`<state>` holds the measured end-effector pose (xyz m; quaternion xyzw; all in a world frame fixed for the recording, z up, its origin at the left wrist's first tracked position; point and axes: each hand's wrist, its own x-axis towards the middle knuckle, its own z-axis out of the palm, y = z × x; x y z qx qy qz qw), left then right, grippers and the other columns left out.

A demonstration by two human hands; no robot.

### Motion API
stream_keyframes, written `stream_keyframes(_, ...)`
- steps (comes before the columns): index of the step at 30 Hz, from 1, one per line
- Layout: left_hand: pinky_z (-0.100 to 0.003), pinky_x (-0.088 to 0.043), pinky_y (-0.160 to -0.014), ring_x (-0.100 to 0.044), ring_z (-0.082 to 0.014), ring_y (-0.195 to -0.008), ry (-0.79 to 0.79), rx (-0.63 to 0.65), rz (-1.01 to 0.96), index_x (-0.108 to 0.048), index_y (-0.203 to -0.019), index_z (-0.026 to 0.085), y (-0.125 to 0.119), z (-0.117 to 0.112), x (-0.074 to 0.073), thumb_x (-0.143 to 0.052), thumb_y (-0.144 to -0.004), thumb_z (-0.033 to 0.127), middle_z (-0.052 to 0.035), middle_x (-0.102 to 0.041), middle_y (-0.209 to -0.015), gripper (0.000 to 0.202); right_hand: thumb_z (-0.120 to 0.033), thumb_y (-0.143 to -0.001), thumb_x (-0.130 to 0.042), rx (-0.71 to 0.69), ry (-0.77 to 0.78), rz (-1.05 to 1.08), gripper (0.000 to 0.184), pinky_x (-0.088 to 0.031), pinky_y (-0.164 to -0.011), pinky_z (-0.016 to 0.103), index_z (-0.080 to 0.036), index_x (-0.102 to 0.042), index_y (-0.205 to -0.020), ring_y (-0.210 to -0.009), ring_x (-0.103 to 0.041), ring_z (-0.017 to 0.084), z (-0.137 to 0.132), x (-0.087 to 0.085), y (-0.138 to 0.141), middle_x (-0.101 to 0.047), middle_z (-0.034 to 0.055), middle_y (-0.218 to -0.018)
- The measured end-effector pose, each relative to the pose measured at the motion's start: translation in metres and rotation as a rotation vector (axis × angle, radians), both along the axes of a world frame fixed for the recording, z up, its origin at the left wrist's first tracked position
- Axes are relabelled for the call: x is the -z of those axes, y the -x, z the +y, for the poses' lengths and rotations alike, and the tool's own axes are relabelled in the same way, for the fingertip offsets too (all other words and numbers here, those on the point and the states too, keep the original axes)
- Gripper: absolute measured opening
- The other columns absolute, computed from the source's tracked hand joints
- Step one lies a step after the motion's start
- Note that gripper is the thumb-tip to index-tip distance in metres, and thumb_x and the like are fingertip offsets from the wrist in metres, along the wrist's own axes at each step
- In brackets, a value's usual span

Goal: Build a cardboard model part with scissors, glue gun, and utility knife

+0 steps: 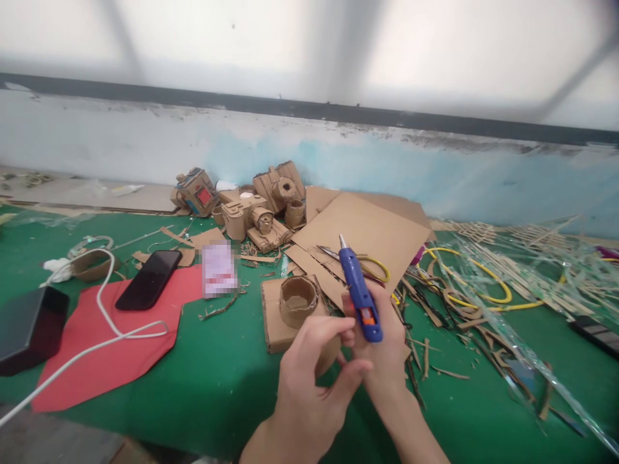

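My right hand [384, 348] is closed round a blue glue gun [359, 293] with an orange trigger, its nozzle pointing up and away. My left hand [309, 377] is beside it, thumb and fingers reaching toward the right hand's fingers; whether it pinches anything is hidden. Just beyond my hands lies a cardboard piece with a round cardboard ring [298, 300] on it, on the green table cover [227, 374].
Flat cardboard sheets [367, 225] and scissors with yellow handles [374, 265] lie behind the gun. Cardboard camera models [251, 216] stand at the back. A black phone [149, 278] on red paper [111, 341], a white cable [104, 309], a black box [29, 328]. Cardboard scraps and clear strips right.
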<state>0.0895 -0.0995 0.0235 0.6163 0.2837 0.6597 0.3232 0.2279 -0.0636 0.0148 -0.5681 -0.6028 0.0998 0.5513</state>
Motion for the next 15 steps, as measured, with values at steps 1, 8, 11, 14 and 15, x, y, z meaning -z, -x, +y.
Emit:
stream_keyframes(1,-0.022,-0.065,-0.074,-0.074,-0.0165,-0.088,-0.01,-0.005,-0.023,-0.069,-0.133,0.029,0.006,-0.002,0.002,-0.075,-0.104,0.034,-0.005,-0.073,-0.105,0.03,-0.037,-0.099,-0.069,-0.019,0.021,-0.001,0.024,-0.06,-0.083,0.036,-0.025,-0.072,-0.12,-0.091,-0.073,0.025,0.001,-0.003,-0.005,-0.076,0.0059,-0.103)
stream_keyframes(8,-0.025,-0.064,-0.08,-0.075,-0.0169,-0.091,-0.011,-0.407,0.092,-0.072,-0.117,0.026,0.074,0.021,0.026,-0.077,-0.101,0.025,-0.0036,-0.073,-0.106,0.017,-0.064,-0.1,-0.069,-0.167,0.239,0.128,0.046,-0.049,-0.053,0.03,-0.02,-0.08,-0.106,-0.053,-0.056,0.017,0.001,-0.022,-0.04,-0.067,0.0005,-0.066)
stream_keyframes(11,-0.028,-0.065,-0.077,-0.073,-0.0173,-0.081,0.119,-0.367,0.22,-0.072,-0.121,0.025,0.087,0.038,0.035,-0.082,-0.097,0.034,-0.0043,-0.075,-0.107,0.028,-0.071,-0.094,-0.072,-0.181,0.295,0.1,0.052,-0.046,-0.048,0.03,-0.02,-0.083,-0.096,-0.048,-0.051,0.018,0.002,-0.033,-0.043,-0.056,-0.0016,-0.052)
stream_keyframes(14,-0.031,-0.065,-0.079,-0.075,-0.0206,-0.088,0.118,-0.303,0.294,-0.072,-0.127,0.026,0.087,0.047,0.038,-0.085,-0.094,0.045,-0.0067,-0.076,-0.114,0.041,-0.075,-0.091,-0.071,-0.172,0.344,0.036,0.055,-0.048,-0.049,0.032,-0.021,-0.081,-0.086,-0.048,-0.051,0.019,0.005,-0.046,-0.04,-0.055,-0.0012,-0.049)
stream_keyframes(15,-0.033,-0.066,-0.082,-0.076,-0.0227,-0.095,0.102,-0.29,0.315,-0.072,-0.128,0.026,0.085,0.049,0.037,-0.086,-0.093,0.048,-0.0078,-0.077,-0.117,0.043,-0.075,-0.091,-0.07,-0.169,0.366,0.016,0.056,-0.049,-0.05,0.032,-0.021,-0.081,-0.083,-0.048,-0.051,0.019,0.006,-0.049,-0.04,-0.055,-0.001,-0.049)
